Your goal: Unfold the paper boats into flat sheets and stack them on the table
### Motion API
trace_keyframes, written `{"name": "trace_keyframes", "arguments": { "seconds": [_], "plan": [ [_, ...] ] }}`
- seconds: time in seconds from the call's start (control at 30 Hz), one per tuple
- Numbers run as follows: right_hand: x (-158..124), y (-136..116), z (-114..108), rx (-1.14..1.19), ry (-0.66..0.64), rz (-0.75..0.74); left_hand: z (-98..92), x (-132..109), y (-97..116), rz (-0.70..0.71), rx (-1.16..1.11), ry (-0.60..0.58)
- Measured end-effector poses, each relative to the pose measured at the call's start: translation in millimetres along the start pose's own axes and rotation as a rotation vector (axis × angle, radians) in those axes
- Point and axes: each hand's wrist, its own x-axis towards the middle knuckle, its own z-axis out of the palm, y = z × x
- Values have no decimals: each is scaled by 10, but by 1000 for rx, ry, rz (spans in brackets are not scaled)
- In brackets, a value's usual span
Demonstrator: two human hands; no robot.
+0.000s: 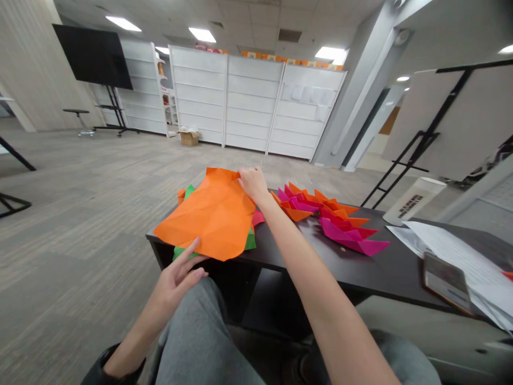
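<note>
Orange paper (212,216) lies on the desk's (360,267) left end, atop green sheets. Right hand (252,183) pinches its twelve-o'clock edge; left hand (180,272), fingers apart, touches the six-o'clock edge. Best to pull both edges taut and square before creasing.

No legible txt; dark print on the white box (414,202) at right is too blurry to read.

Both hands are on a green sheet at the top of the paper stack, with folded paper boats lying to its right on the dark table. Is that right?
Not quite: the top sheet is orange, as the head view shows; green only peeks out beneath it. The left hand touches its near edge, the right hand its far corner, and the folded paper boats lie to its right on the dark table.
</note>
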Motion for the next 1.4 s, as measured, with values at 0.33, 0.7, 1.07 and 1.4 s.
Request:
{"name": "trace_keyframes", "arguments": {
  "seconds": [0.33,0.7,1.07,1.4],
  "plan": [
    [-606,-352,1078,-90,-282,-60,59,70,-213,-120,-98,-110],
    [-281,-212,1175,-53,-398,-8,102,123,-297,-94,-122,-62],
    [-45,43,1377,-33,-427,8,97,17,-229,282,486,-32],
    [99,50,1038,-30,-261,23,-97,201,-635,715,1488,67]
  ]
}}
